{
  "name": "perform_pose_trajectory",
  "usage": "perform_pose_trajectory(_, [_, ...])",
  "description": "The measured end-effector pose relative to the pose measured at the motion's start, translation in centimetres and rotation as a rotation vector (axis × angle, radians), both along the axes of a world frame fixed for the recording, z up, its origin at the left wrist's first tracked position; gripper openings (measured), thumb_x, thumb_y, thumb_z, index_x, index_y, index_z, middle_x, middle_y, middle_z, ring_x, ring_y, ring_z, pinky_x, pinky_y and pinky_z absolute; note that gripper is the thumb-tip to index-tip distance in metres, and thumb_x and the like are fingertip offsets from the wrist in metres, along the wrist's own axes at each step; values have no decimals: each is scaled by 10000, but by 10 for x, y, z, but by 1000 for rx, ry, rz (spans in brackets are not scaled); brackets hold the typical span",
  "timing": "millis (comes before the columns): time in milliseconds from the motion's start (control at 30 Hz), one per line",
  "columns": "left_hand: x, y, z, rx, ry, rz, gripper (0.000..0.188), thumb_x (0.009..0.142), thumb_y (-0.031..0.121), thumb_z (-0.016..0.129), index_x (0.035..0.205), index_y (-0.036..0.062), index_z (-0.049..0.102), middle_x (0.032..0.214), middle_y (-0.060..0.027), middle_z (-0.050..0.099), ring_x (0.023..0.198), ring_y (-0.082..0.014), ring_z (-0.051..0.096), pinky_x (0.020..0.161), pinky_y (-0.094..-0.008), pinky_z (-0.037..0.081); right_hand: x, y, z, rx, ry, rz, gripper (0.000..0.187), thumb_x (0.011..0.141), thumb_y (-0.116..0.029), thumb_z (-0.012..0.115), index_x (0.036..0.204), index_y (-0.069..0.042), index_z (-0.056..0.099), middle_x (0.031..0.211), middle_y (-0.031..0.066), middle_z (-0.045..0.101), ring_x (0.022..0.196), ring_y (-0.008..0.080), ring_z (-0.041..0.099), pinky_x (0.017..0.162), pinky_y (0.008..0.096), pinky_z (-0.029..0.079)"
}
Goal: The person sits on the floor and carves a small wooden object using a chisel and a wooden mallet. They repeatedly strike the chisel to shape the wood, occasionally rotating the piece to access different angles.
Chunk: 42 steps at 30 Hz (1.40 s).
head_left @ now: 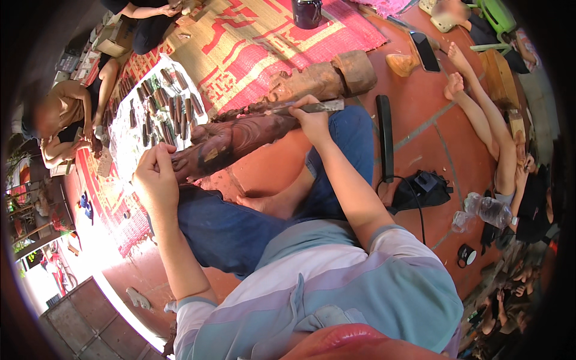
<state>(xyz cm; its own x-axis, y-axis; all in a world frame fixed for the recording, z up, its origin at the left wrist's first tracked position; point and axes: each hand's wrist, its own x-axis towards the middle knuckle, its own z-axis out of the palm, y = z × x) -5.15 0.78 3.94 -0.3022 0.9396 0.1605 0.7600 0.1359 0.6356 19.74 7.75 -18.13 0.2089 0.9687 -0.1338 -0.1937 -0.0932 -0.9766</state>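
Observation:
Across my lap slants a dark reddish-brown carved wooden piece (pixel 240 144), with curved grooves cut into its surface. My left hand (pixel 157 180) is closed at its lower left end, the fingertips partly hidden. Near its upper right end, my right hand (pixel 312 123) grips a flat grey bar-shaped tool (pixel 327 107), which lies over the wood and sticks out past the knuckles. Behind the carving rests a thicker, lighter brown carved log (pixel 312 81).
Several dark-handled carving tools (pixel 174 108) lie on a white sheet at the left. A patterned mat (pixel 264 42) spreads ahead. On the right are a black bar (pixel 384 138), a black pouch (pixel 423 189) and plastic bottles (pixel 480 207). Other people sit left and right.

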Motion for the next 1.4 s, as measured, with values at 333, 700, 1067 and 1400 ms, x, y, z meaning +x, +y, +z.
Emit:
perform_pose_trajectory(333, [-6,0,-6,20,42,-13,273,927,175,480,820,-32,624,709,-52,589,638,-83,541,604,-226,432,2,0,-4,15,-45,-15,136,767,-27,661,750,-58,530,741,1,566,638,57,488,574,210,402])
perform_pose_trajectory(700, [-2,-3,-4,37,18,3,268,924,172,484,822,-31,624,705,-42,586,635,-85,527,598,-230,424,0,1,-6,-10,-87,-49,122,739,-28,651,712,-41,534,675,-7,530,648,73,482,590,236,401])
perform_pose_trajectory(1067, [6,6,9,202,190,-13,180,811,86,529,671,17,618,636,-117,564,552,-255,550,532,-336,416,-4,9,-20,179,-195,-30,132,738,-34,659,746,-60,529,705,-8,522,692,69,487,637,225,413])
perform_pose_trajectory(1400, [3,10,32,-168,532,-149,214,811,185,561,707,21,652,675,-146,599,615,-310,572,598,-393,465,-16,-2,-6,96,-142,-11,83,743,-80,649,750,-45,574,710,14,579,686,91,553,629,239,431])
